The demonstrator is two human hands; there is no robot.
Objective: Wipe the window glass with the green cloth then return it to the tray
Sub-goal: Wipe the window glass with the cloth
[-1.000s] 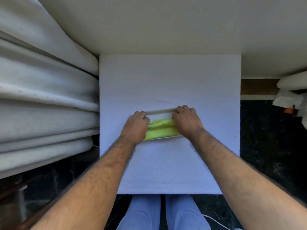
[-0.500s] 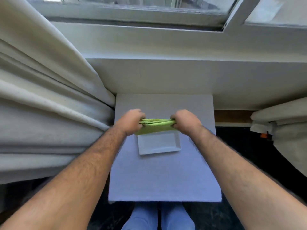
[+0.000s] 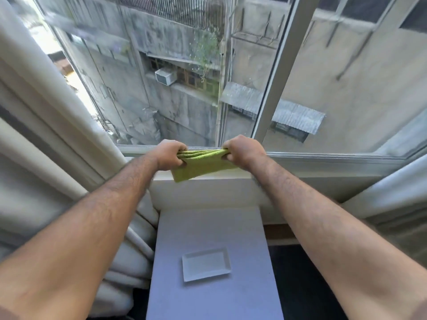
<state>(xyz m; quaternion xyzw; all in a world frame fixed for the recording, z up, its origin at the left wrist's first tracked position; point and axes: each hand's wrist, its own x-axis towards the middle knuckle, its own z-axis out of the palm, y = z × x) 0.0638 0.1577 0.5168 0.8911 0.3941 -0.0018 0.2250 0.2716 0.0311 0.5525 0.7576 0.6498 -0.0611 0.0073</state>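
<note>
The window glass (image 3: 184,72) fills the upper view, with a pale frame bar (image 3: 280,72) running up through it and grey buildings outside. Cream curtains (image 3: 39,139) hang at its left edge, and more folds (image 3: 390,195) sit at its lower right. Below the window's sill (image 3: 208,188) stands the white bench (image 3: 215,269), carrying an empty white tray (image 3: 206,264) near its middle. Level with the bottom of the window, the folded green cloth (image 3: 201,163) is stretched in the air between both hands, well above the tray. The left hand (image 3: 169,157) is clenched on the cloth's left end, the right hand (image 3: 242,153) on its right end.
</note>
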